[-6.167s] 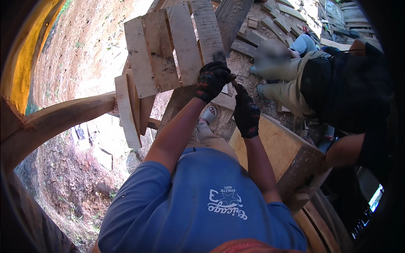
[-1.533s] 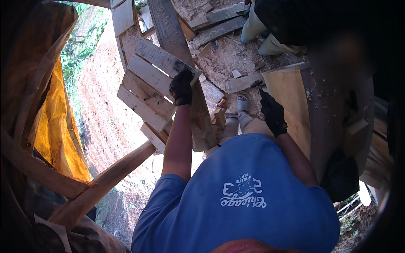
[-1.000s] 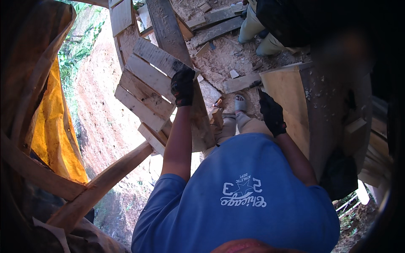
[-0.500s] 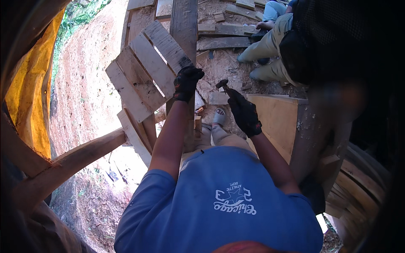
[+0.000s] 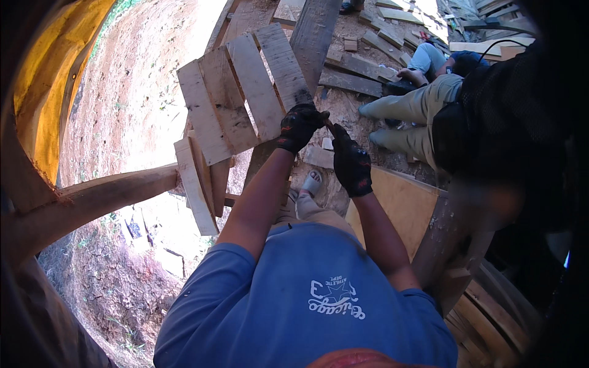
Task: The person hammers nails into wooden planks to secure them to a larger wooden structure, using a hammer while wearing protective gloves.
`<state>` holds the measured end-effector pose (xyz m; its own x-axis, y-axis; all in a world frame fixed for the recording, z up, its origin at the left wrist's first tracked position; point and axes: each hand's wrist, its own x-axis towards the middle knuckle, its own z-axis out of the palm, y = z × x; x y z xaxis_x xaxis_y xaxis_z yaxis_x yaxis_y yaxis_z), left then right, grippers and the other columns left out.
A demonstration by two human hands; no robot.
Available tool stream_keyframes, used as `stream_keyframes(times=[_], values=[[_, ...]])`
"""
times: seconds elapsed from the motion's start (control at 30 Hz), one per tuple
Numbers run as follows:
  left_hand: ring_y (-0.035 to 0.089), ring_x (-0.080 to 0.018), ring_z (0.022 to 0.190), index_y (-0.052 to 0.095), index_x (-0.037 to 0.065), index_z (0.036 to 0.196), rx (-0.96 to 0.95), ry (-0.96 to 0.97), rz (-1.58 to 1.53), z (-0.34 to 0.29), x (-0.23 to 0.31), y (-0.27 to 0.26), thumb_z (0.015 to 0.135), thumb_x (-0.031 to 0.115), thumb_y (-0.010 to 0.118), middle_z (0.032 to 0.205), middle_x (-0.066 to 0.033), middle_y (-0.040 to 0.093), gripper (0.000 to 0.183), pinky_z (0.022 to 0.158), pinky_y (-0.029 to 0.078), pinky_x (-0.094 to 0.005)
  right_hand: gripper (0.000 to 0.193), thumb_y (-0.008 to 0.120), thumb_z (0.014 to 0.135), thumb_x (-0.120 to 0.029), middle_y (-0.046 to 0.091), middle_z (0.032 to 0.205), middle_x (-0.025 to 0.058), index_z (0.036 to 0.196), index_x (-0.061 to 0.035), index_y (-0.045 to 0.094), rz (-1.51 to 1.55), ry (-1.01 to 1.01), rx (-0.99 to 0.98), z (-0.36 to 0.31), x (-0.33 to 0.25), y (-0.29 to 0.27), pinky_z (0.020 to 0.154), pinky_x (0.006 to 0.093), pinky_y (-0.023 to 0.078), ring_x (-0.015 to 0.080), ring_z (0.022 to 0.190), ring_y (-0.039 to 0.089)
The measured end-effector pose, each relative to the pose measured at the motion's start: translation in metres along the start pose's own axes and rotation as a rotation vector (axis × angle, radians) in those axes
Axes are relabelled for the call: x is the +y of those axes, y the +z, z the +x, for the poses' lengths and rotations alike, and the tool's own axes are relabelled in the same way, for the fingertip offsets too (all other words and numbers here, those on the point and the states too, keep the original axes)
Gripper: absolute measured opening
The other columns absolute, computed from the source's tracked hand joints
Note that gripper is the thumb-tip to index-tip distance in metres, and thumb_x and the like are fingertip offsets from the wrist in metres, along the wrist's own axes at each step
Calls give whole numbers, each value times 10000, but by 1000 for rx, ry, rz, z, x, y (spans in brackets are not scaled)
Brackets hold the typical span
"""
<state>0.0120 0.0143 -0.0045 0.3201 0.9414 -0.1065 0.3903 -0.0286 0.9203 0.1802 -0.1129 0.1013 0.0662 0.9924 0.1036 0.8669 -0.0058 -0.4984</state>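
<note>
My right hand (image 5: 352, 164), in a dark glove, is wrapped round the handle of a hammer (image 5: 330, 124). The hammer's head is up against the fingers of my left hand (image 5: 300, 127). That hand, also gloved, is closed at the near right corner of a slatted wooden crate (image 5: 250, 86); whatever lies in its fingers is hidden. Pale boards with gaps between them form the crate's face, and a dark smudge marks the corner by my left hand. The crate leans against a thick timber beam (image 5: 314, 37).
A wooden rail (image 5: 116, 190) runs in from the left beside a yellow sheet (image 5: 46, 92). To my right stands a plywood-sided box (image 5: 392, 211). A person in light trousers (image 5: 417, 119) stands close by, another sits beyond, and loose planks (image 5: 350, 80) litter the ground.
The hammer has moved left, its head from apart to against my left hand. My left hand stays at the crate's corner. The whole view has shifted and turned.
</note>
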Motion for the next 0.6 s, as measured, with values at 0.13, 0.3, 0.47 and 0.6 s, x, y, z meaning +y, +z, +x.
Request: stream_keyframes(times=[0.13, 0.3, 0.47, 0.6], values=[[761, -215, 955, 860, 99, 1109, -4, 65, 83, -2, 10, -4, 944, 175, 854, 1042, -103, 755, 181, 820, 612, -384, 430, 614, 1089, -184, 790, 1135, 170, 1518, -164, 621, -5, 2, 26, -4, 1, 12, 761, 513, 610, 389, 924, 771], [750, -241, 910, 859, 93, 1062, 25, 151, 231, -5, 20, -9, 941, 234, 859, 998, -93, 750, 186, 784, 596, -388, 452, 621, 1079, -156, 787, 1108, 180, 1531, -143, 610, 67, -104, 172, 2, -4, 8, 767, 498, 608, 383, 930, 770], [745, -240, 939, 855, 100, 1021, 12, 110, 146, -7, 29, -9, 942, 253, 857, 984, -101, 749, 172, 845, 591, -388, 471, 612, 1080, -136, 783, 1092, 192, 1550, -116, 589, -21, -22, -13, -8, 8, 18, 796, 494, 604, 378, 957, 768], [755, -262, 984, 856, 102, 1009, 16, -3, 16, -1, 19, -7, 944, 288, 854, 993, -110, 761, 198, 896, 587, -401, 473, 622, 1077, -141, 781, 1092, 199, 1548, -116, 590, 29, -81, 114, 1, -15, 2, 789, 491, 607, 377, 942, 768]])
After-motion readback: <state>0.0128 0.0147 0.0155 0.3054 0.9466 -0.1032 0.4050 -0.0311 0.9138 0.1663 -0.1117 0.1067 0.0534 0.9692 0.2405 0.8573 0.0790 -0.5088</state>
